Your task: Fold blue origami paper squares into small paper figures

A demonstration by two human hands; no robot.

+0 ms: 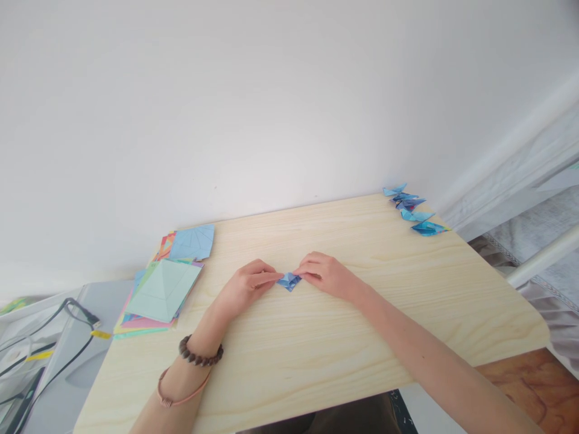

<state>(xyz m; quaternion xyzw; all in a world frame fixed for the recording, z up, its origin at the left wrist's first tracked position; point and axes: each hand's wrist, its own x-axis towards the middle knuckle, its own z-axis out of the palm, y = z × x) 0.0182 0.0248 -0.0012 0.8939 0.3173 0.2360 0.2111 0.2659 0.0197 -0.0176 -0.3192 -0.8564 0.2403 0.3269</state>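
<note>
A small piece of blue folded origami paper [289, 281] lies on the wooden table [289, 343], its point turned towards me. My left hand [251, 283] pinches its left corner between thumb and fingers. On the opposite side, my right hand [324, 276] grips the right corner the same way. Both hands rest low over the tabletop, close together. The fingertips cover the paper's two outer corners.
Several folded blue paper figures [417, 215] stand in a row at the table's back right. Coloured paper sheets [163, 290] are stacked at the left, with a blue sheet [193, 242] behind. Black cables [67, 319] lie beyond the left edge. A white wall [289, 108] borders the back.
</note>
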